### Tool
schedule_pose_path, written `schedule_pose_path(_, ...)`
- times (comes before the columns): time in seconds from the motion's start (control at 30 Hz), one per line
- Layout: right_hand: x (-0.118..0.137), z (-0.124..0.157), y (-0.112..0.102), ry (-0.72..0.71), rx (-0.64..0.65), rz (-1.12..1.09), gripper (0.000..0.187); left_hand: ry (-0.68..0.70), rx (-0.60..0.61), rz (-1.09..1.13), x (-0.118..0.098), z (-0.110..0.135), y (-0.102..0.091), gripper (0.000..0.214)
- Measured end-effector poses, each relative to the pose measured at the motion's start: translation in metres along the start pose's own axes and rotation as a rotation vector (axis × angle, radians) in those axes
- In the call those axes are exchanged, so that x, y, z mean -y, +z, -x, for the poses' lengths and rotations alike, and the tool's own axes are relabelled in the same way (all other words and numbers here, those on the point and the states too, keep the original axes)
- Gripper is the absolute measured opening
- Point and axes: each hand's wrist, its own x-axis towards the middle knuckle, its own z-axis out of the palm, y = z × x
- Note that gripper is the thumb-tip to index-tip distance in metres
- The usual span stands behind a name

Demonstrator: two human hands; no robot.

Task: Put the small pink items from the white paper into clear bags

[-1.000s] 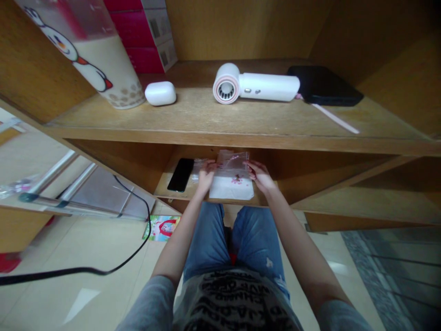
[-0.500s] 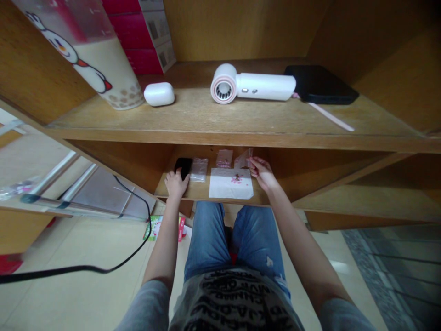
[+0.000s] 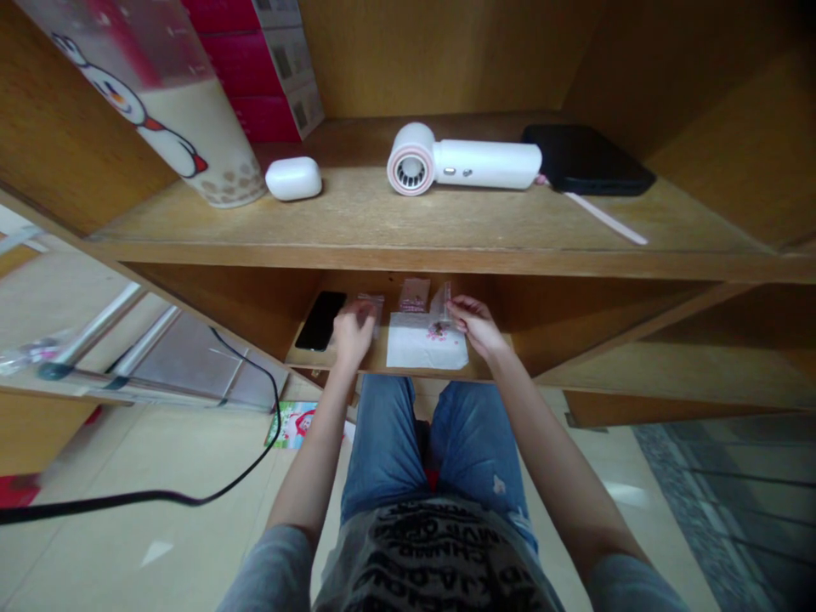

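Closest to the camera, a gray T-shirt point(image 3: 433, 552) with black lettering and blue jeans point(image 3: 433, 450) fill the bottom of the view, and both arms reach out toward 12 o'clock. The right hand point(image 3: 475, 327) is narrowly pinched on a clear zip bag point(image 3: 439, 308), which stands upright at its fingertips above a white paper point(image 3: 427, 353). The paper lies flat on the lower shelf point(image 3: 376, 367), with pink bits point(image 3: 437, 334) scattered near its top edge, right under that bag. The left hand point(image 3: 353, 333) sits at about 11 o'clock, its fingers curled narrowly over a second clear bag point(image 3: 371, 302); I cannot tell whether it grips the bag or only covers it. Just beside that hand, toward 10 o'clock, lies a black phone point(image 3: 320, 320). A pink-filled bag point(image 3: 414, 295) lies flat between the hands, deeper in the shelf. Farther off, the upper shelf point(image 3: 408, 259) carries a white earbud case point(image 3: 293, 178), a white hair dryer point(image 3: 462, 163) and a black tablet point(image 3: 586, 160) at 1 o'clock, with a pink strip point(image 3: 605, 218) beside it. A tall printed cup point(image 3: 197, 127) leans at 11 o'clock, in front of pink boxes point(image 3: 261, 68). Down at 8 o'clock, a black cable point(image 3: 159, 497) crosses the tiled floor point(image 3: 146, 544).
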Motion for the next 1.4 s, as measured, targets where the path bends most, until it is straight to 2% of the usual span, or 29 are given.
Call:
schedule_pose_path(0.07, 0.000, 0.003, 0.008, 0.002, 0.015, 0.035, 0.028, 0.003, 0.105, 0.232, -0.028, 0.002, 0.014, 0.024)
schedule_pose_path(0.13, 0.000, 0.006, 0.015, -0.009, 0.026, 0.076, 0.026, -0.004, 0.167, 0.375, -0.050, 0.004, 0.027, 0.021)
schedule_pose_path(0.27, -0.001, 0.009, 0.021, -0.062, 0.060, 0.183, 0.024, -0.035, 0.190, 0.519, -0.071, 0.008, 0.038, 0.020)
schedule_pose_path(0.57, -0.002, 0.016, 0.022, -0.145, 0.084, 0.293, 0.028, -0.130, 0.251, 0.732, -0.067, 0.017, 0.038, 0.024)
schedule_pose_path(0.8, -0.012, 0.032, 0.025, -0.218, -0.076, 0.302, 0.031, -0.311, 0.245, 0.910, -0.076, 0.029, 0.034, 0.030)
schedule_pose_path(0.97, -0.015, 0.044, 0.030, -0.246, -0.139, 0.300, 0.029, -0.287, 0.246, 1.004, -0.082, 0.036, 0.035, 0.023)
schedule_pose_path(1.13, -0.018, 0.054, 0.033, -0.215, -0.123, 0.305, 0.029, -0.322, 0.250, 0.953, -0.080, 0.042, 0.032, 0.016)
schedule_pose_path(1.3, -0.023, 0.063, 0.030, -0.198, -0.141, 0.317, 0.030, -0.261, 0.434, 0.906, -0.078, 0.044, 0.027, 0.020)
schedule_pose_path(1.4, -0.022, 0.067, 0.028, -0.238, -0.171, 0.438, 0.027, -0.162, 0.493, 0.777, -0.079, 0.046, 0.028, 0.019)
